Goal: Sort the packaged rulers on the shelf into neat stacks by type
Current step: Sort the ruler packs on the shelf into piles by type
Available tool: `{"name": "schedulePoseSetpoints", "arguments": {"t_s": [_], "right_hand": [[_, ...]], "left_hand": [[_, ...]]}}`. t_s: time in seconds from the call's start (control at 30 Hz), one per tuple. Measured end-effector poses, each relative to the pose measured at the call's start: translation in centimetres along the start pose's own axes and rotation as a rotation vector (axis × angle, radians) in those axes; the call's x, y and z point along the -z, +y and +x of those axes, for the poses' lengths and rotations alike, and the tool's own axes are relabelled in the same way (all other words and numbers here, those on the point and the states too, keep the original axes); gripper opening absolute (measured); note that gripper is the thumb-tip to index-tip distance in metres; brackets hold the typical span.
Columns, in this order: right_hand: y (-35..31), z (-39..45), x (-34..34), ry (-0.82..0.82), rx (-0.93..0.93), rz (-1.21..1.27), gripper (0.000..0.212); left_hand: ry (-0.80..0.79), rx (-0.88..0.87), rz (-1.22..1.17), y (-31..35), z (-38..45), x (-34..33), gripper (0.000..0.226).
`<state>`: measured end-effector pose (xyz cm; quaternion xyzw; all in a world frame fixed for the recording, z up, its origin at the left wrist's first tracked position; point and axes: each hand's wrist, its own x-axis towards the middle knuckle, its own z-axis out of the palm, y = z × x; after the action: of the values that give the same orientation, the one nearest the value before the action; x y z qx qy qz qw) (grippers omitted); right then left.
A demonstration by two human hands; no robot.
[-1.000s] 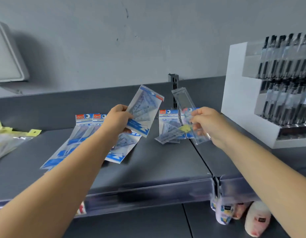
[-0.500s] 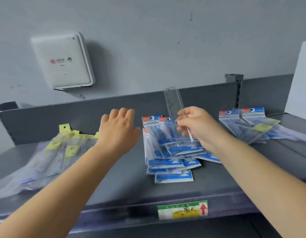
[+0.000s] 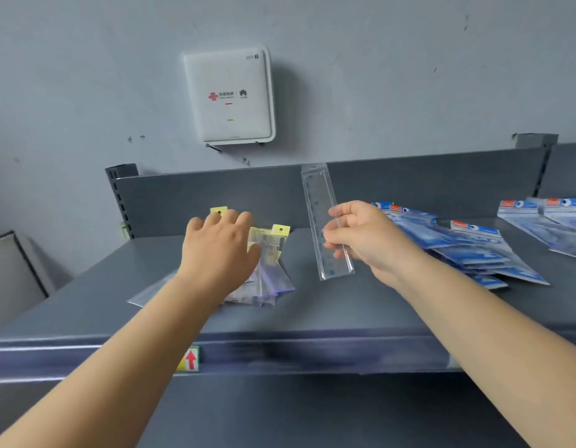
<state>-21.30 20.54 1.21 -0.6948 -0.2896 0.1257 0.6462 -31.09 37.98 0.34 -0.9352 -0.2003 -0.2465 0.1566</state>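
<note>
Clear-sleeved ruler [image 3: 325,221] is held upright at frame centre, pinched by the right hand [image 3: 366,240] above the shelf [image 3: 328,305].
Placement seems the step in hand: the left hand [image 3: 220,250], fingers straight, is laid over the yellow-tagged stack [image 3: 270,263]; if the types match, the ruler is to be squared onto it. Blue-carded packs [image 3: 468,250] are fanned at right.

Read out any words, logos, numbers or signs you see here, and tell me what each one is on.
White wall box: a red knot logo with small characters and a second dark logo, too small to read.
Shelf edge label: a red up arrow, no legible text.
Blue-header packs: red and white brand tags, blurred.
Yellow-tag packs: print unreadable.
Clear ruler pack: scale marks, numbers illegible.
</note>
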Motion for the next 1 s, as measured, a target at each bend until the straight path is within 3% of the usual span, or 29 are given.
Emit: {"name": "schedulePoseSetpoints", "arguments": {"t_s": [0.33, 0.5, 0.7, 0.77, 0.87, 1.0], "right_hand": [[-0.3, -1.5, -9.4, -0.052, -0.016, -0.037, 0.033], [-0.5, -0.5, -13.8, 0.025, -0.024, -0.056, 0.034], [-2.1, 2.2, -18.2, 0.241, 0.047, -0.096, 0.036], [-2.2, 3.5, -19.3, 0.308, 0.075, -0.22, 0.04], [-1.2, 4.8, -20.0, 0.333, -0.042, -0.729, 0.06], [-0.5, 4.2, -19.4, 0.397, 0.007, -0.968, 0.037]], "left_hand": [[-0.047, 0.109, -0.042, -9.2, -5.1, 0.2, 0.041], [-0.041, 0.042, -0.076, -13.5, -4.1, -1.3, 0.045], [-0.036, -0.091, -0.132, -18.5, -2.7, -3.2, 0.043], [-0.031, -0.125, -0.144, -19.4, -2.4, -3.7, 0.042], [-0.012, -0.176, -0.146, -19.8, -1.8, -4.3, 0.039], [0.003, -0.243, -0.189, -18.6, -1.1, -4.8, 0.037]]}}
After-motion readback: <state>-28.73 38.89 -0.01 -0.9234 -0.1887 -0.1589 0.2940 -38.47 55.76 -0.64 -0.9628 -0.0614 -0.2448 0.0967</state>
